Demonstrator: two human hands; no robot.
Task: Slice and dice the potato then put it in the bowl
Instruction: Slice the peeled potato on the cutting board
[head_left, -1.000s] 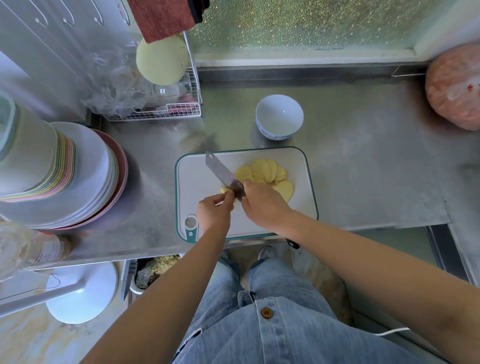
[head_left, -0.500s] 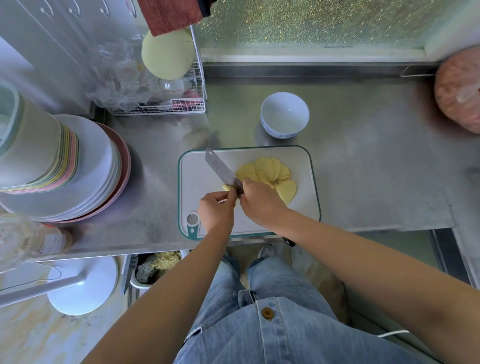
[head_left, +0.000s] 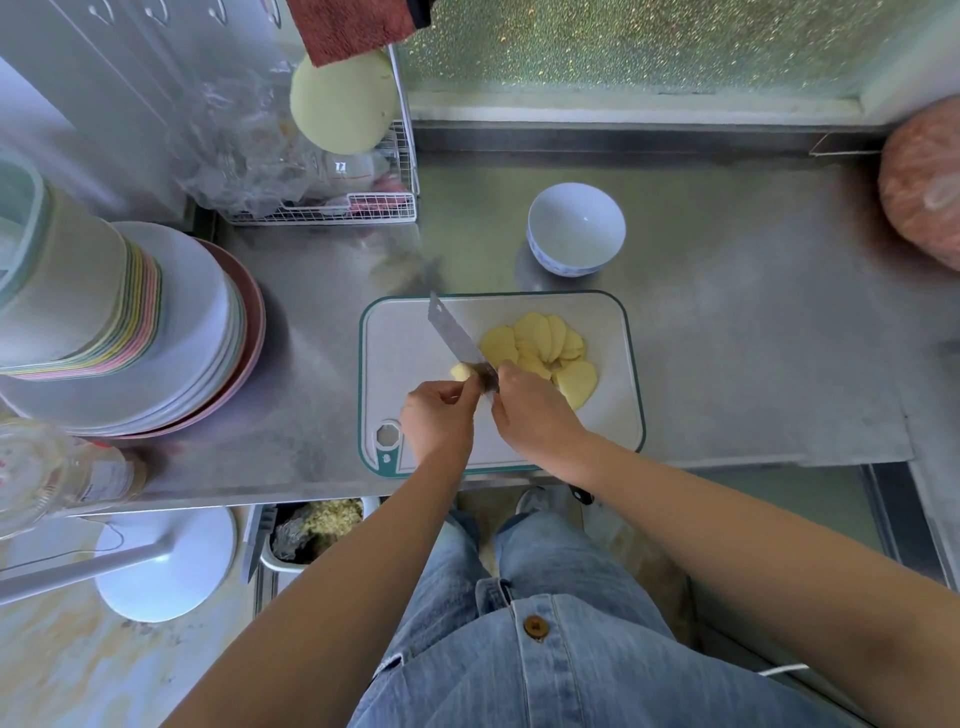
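One potato stub (head_left: 461, 371) sits on the board (head_left: 405, 353), pinched by the left hand (head_left: 439, 421); the right hand (head_left: 537, 415) grips the knife (head_left: 454, 332) against it. Slices (head_left: 545, 348) lie alongside, bowl (head_left: 574, 228) beyond

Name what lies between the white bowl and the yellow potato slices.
Head view: only bare steel counter and the cutting board's green far rim separate white bowl and potato slices.

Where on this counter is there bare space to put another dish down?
The widest bare counter lies right of the cutting board, between bowl and pink bundle. A narrower strip runs between board and plate stack. The far left is crowded: plate stack, wire rack.
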